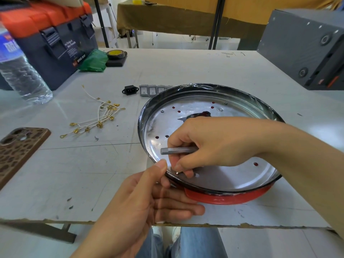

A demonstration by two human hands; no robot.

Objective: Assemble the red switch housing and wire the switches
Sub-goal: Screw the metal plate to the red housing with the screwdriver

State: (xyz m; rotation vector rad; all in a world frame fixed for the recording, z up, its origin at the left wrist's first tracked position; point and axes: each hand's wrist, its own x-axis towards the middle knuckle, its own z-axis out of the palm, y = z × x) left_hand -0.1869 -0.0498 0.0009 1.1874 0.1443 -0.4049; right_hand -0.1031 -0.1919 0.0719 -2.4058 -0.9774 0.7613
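red switch housing (pixel 229 197): round, silver plate inside, at table's (pixel 186 71) near edge. right hand (pixel 214 144) grips a hex driver bit (pixel 176 151) and pinches a small screw (pixel 177 172) at the plate's 7 o'clock hole. left hand (pixel 149 198), fingers straight, steadies the rim. step, likely: fastening plate (wiring untouched). next calls for seating the screw square. switches (pixel 152 90) at 11 o'clock, wires (pixel 96 118) at 9.
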